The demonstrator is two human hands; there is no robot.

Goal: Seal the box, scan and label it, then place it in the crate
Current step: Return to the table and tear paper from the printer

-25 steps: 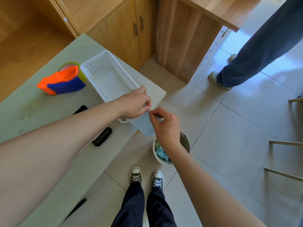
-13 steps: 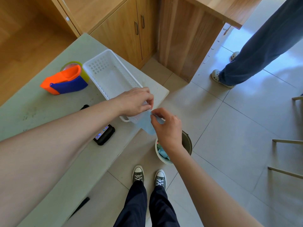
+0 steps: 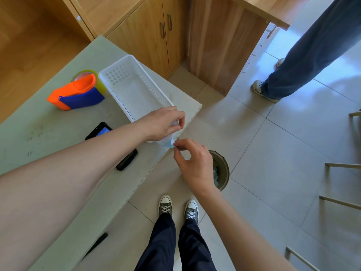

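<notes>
We find the left hand [image 3: 163,124] closed over a small white-and-pale-blue item [image 3: 167,142] at the near end of the white crate [image 3: 125,75]. Most of the item is hidden under the palm, so we cannot tell what it is. The right hand [image 3: 192,163] pinches the item's blue lower corner between thumb and forefinger, the other fingers loosely curled. Both grips meet over the table [image 3: 48,126] corner. Beyond the left hand, the crate lies on the table. Left of it sits the orange-and-blue tape dispenser [image 3: 78,93]. Under the left forearm lies a black handheld scanner [image 3: 125,161], partly covered. Below the right hand stands a waste bin [image 3: 221,169] on the floor.
</notes>
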